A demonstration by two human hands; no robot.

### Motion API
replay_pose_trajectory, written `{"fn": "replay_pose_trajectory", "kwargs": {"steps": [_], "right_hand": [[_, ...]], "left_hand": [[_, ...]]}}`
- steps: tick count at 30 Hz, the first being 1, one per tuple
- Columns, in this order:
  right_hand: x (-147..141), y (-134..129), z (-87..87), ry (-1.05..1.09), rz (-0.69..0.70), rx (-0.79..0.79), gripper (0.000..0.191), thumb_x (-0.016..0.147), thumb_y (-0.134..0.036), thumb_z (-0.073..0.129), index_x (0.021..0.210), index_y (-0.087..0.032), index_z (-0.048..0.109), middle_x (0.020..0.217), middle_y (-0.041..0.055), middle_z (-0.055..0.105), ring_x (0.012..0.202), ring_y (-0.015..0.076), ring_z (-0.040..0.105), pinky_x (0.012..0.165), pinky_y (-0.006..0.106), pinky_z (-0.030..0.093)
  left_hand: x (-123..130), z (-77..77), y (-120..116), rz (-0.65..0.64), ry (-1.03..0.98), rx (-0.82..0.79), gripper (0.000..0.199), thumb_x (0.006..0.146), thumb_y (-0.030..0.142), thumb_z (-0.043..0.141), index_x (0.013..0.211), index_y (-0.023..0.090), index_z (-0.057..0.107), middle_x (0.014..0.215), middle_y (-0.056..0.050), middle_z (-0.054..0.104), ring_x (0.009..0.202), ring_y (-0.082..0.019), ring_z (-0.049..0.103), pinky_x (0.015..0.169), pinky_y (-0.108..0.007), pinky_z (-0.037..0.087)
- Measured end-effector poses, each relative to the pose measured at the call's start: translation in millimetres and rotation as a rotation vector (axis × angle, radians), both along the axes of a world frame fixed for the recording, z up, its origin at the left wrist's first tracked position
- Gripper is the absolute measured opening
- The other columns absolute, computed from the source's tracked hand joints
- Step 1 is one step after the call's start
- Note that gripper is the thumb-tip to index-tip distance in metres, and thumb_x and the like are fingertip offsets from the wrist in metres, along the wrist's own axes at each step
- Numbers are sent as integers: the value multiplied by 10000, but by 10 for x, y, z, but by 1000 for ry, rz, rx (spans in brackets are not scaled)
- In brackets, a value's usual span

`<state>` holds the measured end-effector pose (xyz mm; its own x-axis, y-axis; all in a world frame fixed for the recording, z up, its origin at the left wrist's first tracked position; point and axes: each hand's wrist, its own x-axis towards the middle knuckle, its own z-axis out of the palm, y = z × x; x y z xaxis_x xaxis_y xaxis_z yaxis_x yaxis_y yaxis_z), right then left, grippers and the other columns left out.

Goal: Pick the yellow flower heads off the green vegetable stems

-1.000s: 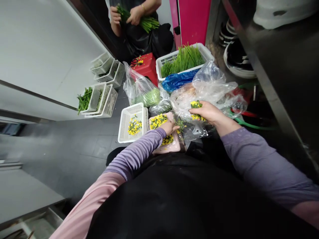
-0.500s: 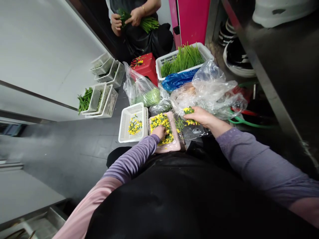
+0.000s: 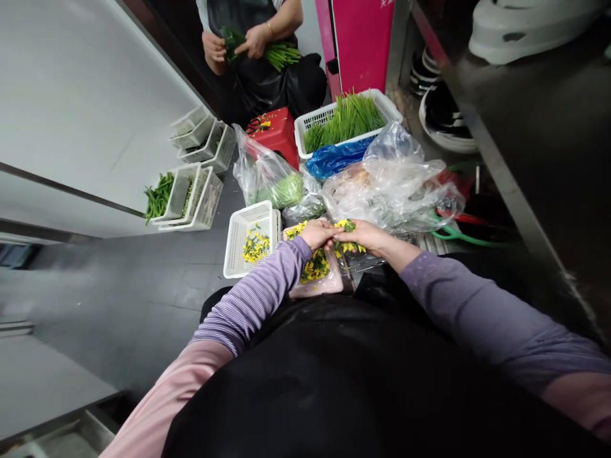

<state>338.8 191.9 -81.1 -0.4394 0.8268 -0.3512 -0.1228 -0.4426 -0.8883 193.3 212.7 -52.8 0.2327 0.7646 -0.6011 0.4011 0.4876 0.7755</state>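
My right hand (image 3: pixel 368 236) is closed around a bunch of yellow flowers with green stems (image 3: pixel 351 247), held over the right side of a pink tray (image 3: pixel 327 288). Reaching across that tray, my left hand (image 3: pixel 317 234) meets the right fingers at the bunch. Its fingers are pressed together, and whatever is between them is hidden. More loose yellow flowers (image 3: pixel 315 267) lie in the tray, partly covered by my left hand and sleeve. To the left stands a white mesh basket (image 3: pixel 230 257) with a small pile of yellow flowers (image 3: pixel 256 247) in it.
Beyond my hands lie clear plastic bags (image 3: pixel 391 184), a blue bag (image 3: pixel 337 159), a red box (image 3: pixel 281 137) and a white basket of green stalks (image 3: pixel 300 137). White baskets (image 3: pixel 210 197) stand left. Opposite, a person holds green stalks (image 3: pixel 281 56). A metal shelf (image 3: pixel 539 127) borders the right.
My left hand has lifted from the flowers in the tray and moved right to the bunch. My right hand, still holding the bunch, has shifted slightly left. The view has tilted slightly.
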Motion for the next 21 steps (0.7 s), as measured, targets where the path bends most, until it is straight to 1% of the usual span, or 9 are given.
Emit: {"fn": "replay_pose_trajectory", "kwargs": {"steps": [4, 6, 8, 10, 13, 15, 18, 21], "right_hand": [[40, 60, -12, 21, -30, -29, 295, 531, -210, 724, 792, -146, 603, 619, -10, 608, 475, 76, 500, 337, 151, 346], [43, 85, -21, 10, -52, -51, 268, 527, -209, 726, 755, -132, 609, 591, -4, 600, 457, 79, 495, 331, 160, 344], [37, 96, -24, 2, -92, -53, 247, 536, -213, 721, 737, -128, 608, 582, 1, 600, 457, 85, 502, 329, 166, 348], [30, 98, -21, 6, -140, -48, 238, 543, -210, 717, 732, -130, 596, 578, 1, 600, 465, 92, 515, 331, 170, 355], [27, 94, -7, 4, -195, -70, 227, 557, -204, 707, 728, -135, 574, 568, -1, 596, 462, 102, 527, 332, 178, 366], [27, 90, 3, -7, -230, -98, 203, 575, -199, 690, 719, -139, 560, 557, -7, 588, 444, 101, 521, 329, 182, 369], [19, 84, 4, -22, -277, -123, 163, 599, -182, 664, 702, -145, 543, 538, -19, 570, 418, 91, 501, 318, 179, 356], [1, 76, -18, -23, -319, -127, 163, 598, -170, 661, 701, -150, 536, 528, -30, 558, 408, 85, 491, 320, 177, 354]], "left_hand": [[43, 80, 15, 69, -111, -63, 324, 732, 401, 573, 668, 93, 500, 452, 17, 500, 362, -44, 455, 386, -175, 398], [23, 110, -2, 95, -140, -25, 276, 755, 361, 558, 723, 96, 491, 517, 8, 533, 386, -43, 479, 404, -175, 415], [6, 115, -53, 105, -111, 60, 233, 771, 329, 541, 753, 106, 477, 569, 6, 552, 387, -38, 479, 394, -167, 404], [-3, 93, -127, 55, -63, 124, 217, 784, 325, 514, 746, 115, 469, 603, 6, 556, 379, -30, 465, 376, -158, 381], [-1, 37, -235, -94, 9, 188, 217, 775, 335, 510, 733, 125, 478, 603, 16, 542, 385, -27, 443, 378, -157, 360], [5, -1, -277, -164, 78, 279, 195, 752, 320, 534, 734, 132, 489, 581, 31, 519, 397, -31, 430, 398, -164, 356], [18, -48, -293, -200, 182, 418, 161, 747, 293, 517, 725, 134, 504, 564, 42, 493, 413, -35, 414, 425, -171, 348], [42, -82, -287, -202, 243, 484, 146, 745, 276, 496, 713, 134, 513, 548, 44, 479, 442, -43, 418, 453, -171, 347]]}}
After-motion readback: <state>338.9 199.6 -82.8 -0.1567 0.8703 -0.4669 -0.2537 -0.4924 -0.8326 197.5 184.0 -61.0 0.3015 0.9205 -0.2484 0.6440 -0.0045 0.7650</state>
